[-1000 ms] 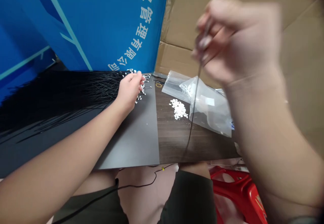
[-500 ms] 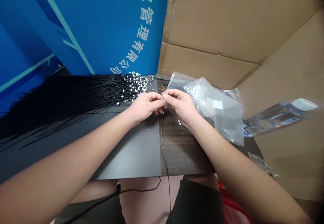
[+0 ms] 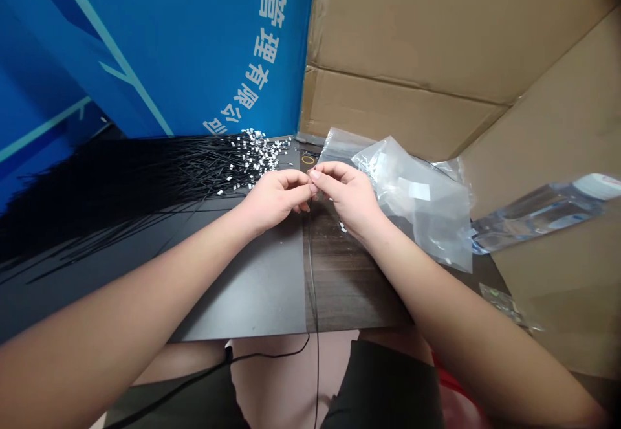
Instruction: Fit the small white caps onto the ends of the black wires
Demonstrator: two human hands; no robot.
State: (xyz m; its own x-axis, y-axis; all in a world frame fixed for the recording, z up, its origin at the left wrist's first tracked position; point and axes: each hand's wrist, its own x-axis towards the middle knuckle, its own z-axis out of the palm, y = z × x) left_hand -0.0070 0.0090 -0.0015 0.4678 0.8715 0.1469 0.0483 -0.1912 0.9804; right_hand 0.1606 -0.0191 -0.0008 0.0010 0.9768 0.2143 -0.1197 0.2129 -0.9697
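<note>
Since the earlier frame, the right hand [image 3: 350, 204] has come down to the left hand [image 3: 275, 200]. Their fingers [image 3: 314, 174] are pinched together on a thin black wire [image 3: 311, 267], which hangs over the near edge of the table [image 3: 354, 274]. Caution: a slipping pinch could drop it among the white clips [image 3: 257, 157] at far left.

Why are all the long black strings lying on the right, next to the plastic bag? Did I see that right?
Not quite: the head view shows the long black strings lying on the left, away from the clear plastic bag, which is on the right.
</note>
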